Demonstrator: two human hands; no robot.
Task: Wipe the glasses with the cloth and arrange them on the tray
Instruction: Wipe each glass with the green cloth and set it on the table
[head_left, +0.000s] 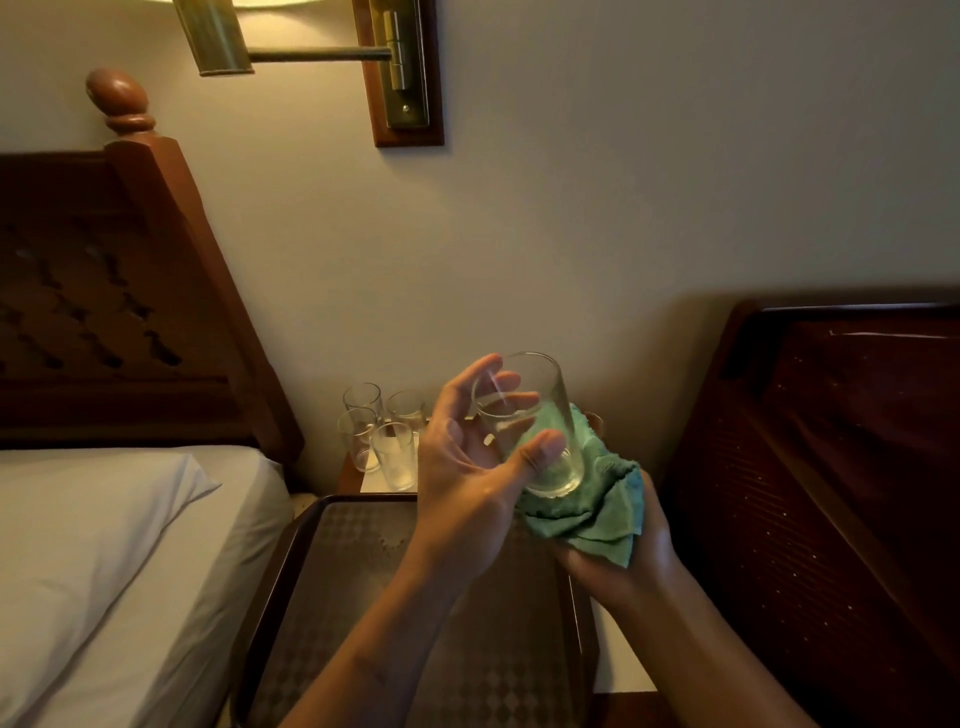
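My left hand (467, 457) holds a clear glass (540, 415) tilted in the air above the tray, thumb on its lower side and fingers spread behind it. My right hand (623, 551) grips a green cloth (587, 504), which is bunched under and against the glass's base. The dark patterned tray (363, 597) lies below my arms with nothing visible on it. Several other clear glasses (384, 441) stand upright in a cluster on the nightstand behind the tray's far left corner.
A bed with a white pillow (104, 545) and wooden headboard (130, 312) is at the left. A second dark headboard (831, 467) rises at the right. A brass wall lamp (311, 52) hangs above. The white nightstand top (618, 654) shows beside the tray.
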